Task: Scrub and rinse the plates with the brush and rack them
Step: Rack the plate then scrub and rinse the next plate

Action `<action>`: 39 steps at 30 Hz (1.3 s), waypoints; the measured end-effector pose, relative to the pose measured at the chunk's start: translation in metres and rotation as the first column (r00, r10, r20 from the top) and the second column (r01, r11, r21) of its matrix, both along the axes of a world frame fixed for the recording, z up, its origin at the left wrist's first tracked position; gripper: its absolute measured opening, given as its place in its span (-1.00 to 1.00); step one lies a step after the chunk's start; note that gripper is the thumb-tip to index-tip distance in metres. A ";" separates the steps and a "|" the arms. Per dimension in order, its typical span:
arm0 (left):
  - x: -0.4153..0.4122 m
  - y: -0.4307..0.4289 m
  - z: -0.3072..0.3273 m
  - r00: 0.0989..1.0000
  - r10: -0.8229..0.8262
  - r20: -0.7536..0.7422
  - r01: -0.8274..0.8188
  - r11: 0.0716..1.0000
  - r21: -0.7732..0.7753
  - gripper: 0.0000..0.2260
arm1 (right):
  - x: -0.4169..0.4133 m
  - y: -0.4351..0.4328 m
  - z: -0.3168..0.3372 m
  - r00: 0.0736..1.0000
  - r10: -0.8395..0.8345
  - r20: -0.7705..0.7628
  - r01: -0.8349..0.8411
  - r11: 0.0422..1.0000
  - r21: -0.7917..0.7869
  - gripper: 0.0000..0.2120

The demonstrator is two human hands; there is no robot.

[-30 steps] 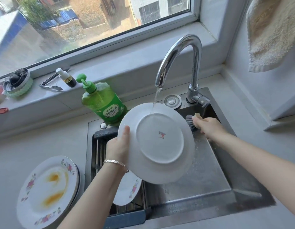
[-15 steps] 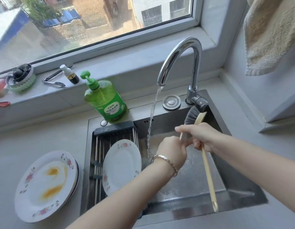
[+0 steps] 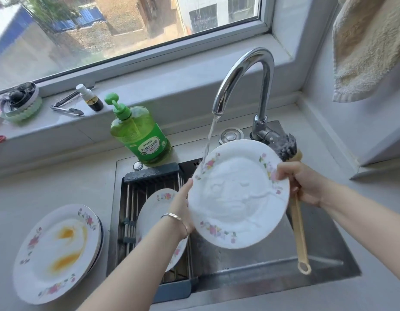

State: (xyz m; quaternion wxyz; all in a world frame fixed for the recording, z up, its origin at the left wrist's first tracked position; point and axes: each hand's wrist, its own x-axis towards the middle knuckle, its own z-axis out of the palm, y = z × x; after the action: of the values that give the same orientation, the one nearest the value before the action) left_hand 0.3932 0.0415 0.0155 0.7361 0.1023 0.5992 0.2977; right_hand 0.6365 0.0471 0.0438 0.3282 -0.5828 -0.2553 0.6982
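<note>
A white plate with a flower rim (image 3: 238, 194) is tilted face-up over the sink, and water from the tap (image 3: 244, 81) runs across it. My left hand (image 3: 183, 207) holds its left edge from behind. My right hand (image 3: 304, 182) grips the wooden-handled brush (image 3: 299, 227) and also touches the plate's right rim; the dark bristles (image 3: 286, 145) stick up behind the plate. A clean plate (image 3: 156, 205) leans in the dark rack (image 3: 149, 173) at the sink's left side. Dirty plates with orange smears (image 3: 57, 250) are stacked on the counter at the left.
A green soap bottle (image 3: 140, 135) stands behind the rack. On the windowsill lie tongs (image 3: 66, 106), a small dark bottle (image 3: 91, 99) and a round scrubber (image 3: 20, 102). A towel (image 3: 367, 46) hangs at the upper right. The steel sink basin (image 3: 262, 254) lies below the plate.
A second ago the plate's underside was under the water; half a second ago it was out of sight behind my hands. Now it faces me under the stream, both hands on it.
</note>
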 end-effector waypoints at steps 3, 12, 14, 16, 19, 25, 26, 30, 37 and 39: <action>-0.021 -0.004 -0.002 0.994 0.017 0.111 -0.015 1.000 -0.026 -0.50 | 0.000 0.001 -0.009 0.996 0.090 -0.026 -0.091 0.995 -0.035 -0.82; -0.023 0.002 -0.010 0.993 0.116 0.030 -0.119 0.985 0.123 -0.45 | -0.014 0.022 -0.024 0.339 0.205 0.918 -0.400 0.915 -0.056 -0.31; -0.020 0.004 -0.013 0.989 0.150 0.002 -0.149 0.979 0.139 -0.45 | -0.032 0.017 -0.033 0.011 -0.073 0.997 -0.591 0.804 0.066 -0.43; -0.015 0.006 -0.013 0.986 0.165 0.011 -0.165 0.977 0.134 -0.44 | -0.060 -0.003 -0.038 0.033 -0.283 0.958 -0.766 0.608 0.206 -0.59; -0.011 0.005 -0.012 0.986 0.165 0.034 -0.168 0.972 0.165 -0.42 | -0.082 -0.019 -0.027 0.101 -0.017 0.995 -0.878 0.468 0.098 -0.58; -0.019 0.005 -0.013 0.968 0.242 0.063 -0.250 0.940 0.233 -0.43 | -0.058 0.003 -0.023 0.252 0.018 0.968 -0.698 0.696 0.168 -0.52; -0.017 0.006 -0.011 0.969 0.233 0.079 -0.245 0.942 0.230 -0.38 | -0.069 -0.009 -0.023 0.292 0.051 0.955 -0.757 0.622 0.198 -0.52; -0.019 0.006 -0.010 0.961 0.248 0.120 -0.272 0.922 0.277 -0.42 | -0.065 -0.010 -0.022 0.347 0.044 0.937 -0.768 0.586 0.258 -0.53; -0.025 0.009 -0.006 0.952 0.290 0.102 -0.307 0.888 0.341 -0.53 | -0.065 -0.030 -0.020 0.330 0.073 0.941 -0.785 0.574 0.231 -0.52; -0.025 0.009 -0.003 0.943 0.316 0.108 -0.333 0.873 0.355 -0.53 | -0.057 -0.023 -0.021 0.324 0.078 0.943 -0.765 0.608 0.213 -0.52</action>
State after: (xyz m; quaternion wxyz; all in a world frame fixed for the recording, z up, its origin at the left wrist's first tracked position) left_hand 0.3679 0.0503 0.0121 0.6572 0.1294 0.5239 0.5263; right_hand 0.5798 0.0246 0.0232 0.1122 -0.6009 -0.7579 0.2280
